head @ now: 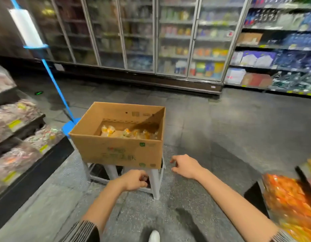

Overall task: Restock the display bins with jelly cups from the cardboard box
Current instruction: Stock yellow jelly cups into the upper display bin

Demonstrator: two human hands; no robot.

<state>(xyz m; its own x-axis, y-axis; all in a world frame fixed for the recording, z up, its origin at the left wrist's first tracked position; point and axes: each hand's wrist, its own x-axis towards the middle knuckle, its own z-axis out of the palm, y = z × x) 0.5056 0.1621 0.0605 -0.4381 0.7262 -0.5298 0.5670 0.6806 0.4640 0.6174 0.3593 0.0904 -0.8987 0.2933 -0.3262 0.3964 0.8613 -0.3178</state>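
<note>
An open cardboard box [119,152] stands on a white stool [155,182] in the aisle. A thin layer of clear jelly cups [128,133] with yellow and orange filling lies on its bottom. My left hand [134,179] hovers below the box's front wall with fingers curled; whether it holds anything cannot be told. My right hand [184,165] is beside the box's front right corner, fingers loosely bent and empty. Display bins [289,194] with orange packets sit at the right edge.
Tiered display bins [20,137] of wrapped sweets run along the left. A blue stand [53,81] with a plastic bag roll rises behind the box. Glass-door coolers [151,37] and shelves [277,49] line the back. Grey floor [229,128] lies to the right.
</note>
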